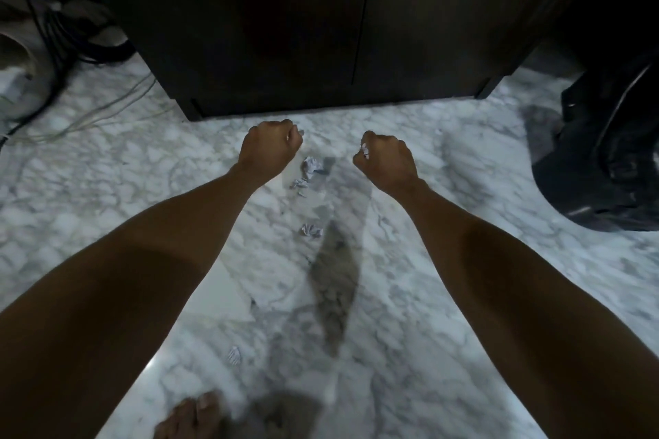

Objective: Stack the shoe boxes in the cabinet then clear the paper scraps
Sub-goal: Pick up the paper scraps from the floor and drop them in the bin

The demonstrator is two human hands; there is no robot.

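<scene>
Clearing scraps now, cabinet point(303, 21) doors closed. Right hand point(387, 162) grips paper; left hand point(269, 148) fisted, contents unclear. Next, gathering floor scraps point(312, 167).

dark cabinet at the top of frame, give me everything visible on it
The cabinet is dark brown, wood-like, with two flat doors meeting at a vertical seam right of centre. Both doors look shut; no handles or shoe boxes show. Its base rests on the marble floor on short corner feet, a thin gap beneath. Cables lie to its left, a black bag to its right. Neither hand touches it.
</scene>
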